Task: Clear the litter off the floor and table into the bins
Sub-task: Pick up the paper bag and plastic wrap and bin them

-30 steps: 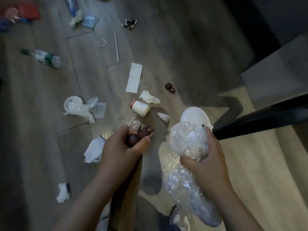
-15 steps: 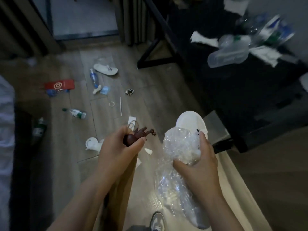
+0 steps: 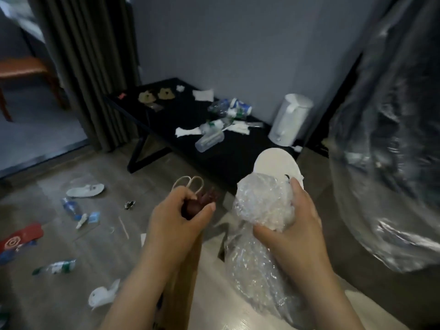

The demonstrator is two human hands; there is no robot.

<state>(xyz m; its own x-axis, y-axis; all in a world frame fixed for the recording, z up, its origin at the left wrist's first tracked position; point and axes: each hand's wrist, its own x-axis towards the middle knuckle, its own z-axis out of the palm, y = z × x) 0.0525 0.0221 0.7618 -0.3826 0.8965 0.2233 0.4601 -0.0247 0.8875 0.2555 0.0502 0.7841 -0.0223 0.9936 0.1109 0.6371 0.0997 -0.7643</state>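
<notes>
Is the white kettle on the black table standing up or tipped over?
Standing up. The white kettle sits upright on its base on the black table, lid on top, next to the wall.

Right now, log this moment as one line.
left hand: grips paper bag and dark brown item | right hand: grips crumpled clear plastic and white slipper | pending: bottles and tissues on black table

Two hands (image 3: 176, 217) (image 3: 292, 225); two slippers (image 3: 276, 163) (image 3: 84, 190) — one table (image 3: 166, 120) (black).
</notes>
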